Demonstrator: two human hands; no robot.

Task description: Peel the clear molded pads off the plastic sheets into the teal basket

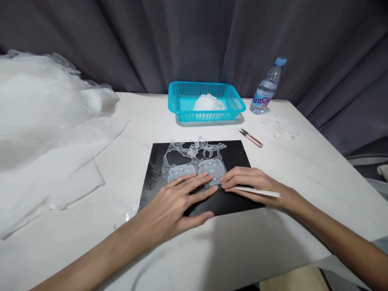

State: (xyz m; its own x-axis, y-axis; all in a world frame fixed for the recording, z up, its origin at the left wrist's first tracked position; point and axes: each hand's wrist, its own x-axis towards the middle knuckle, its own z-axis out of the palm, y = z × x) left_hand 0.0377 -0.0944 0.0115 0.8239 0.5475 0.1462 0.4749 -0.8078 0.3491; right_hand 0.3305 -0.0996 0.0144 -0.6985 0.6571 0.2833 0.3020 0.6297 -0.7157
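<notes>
A translucent sheet with two rounded rectangular panels, small round dots and looped cut-out edges lies on a black mat. My left hand rests flat across the sheet's near part, fingers stretched out and thumb on the mat's front edge. In my right hand, closed fingers grip a slim white pen-shaped tool. Its working tip is hidden by the fingertips, at the right panel's lower right corner. The fingertips of both hands are close together there.
Behind the mat stands a blue basket holding a white translucent heap. Small thread snips lie near a water bottle and clear scraps. A large pile of white translucent sheets covers the table's left side.
</notes>
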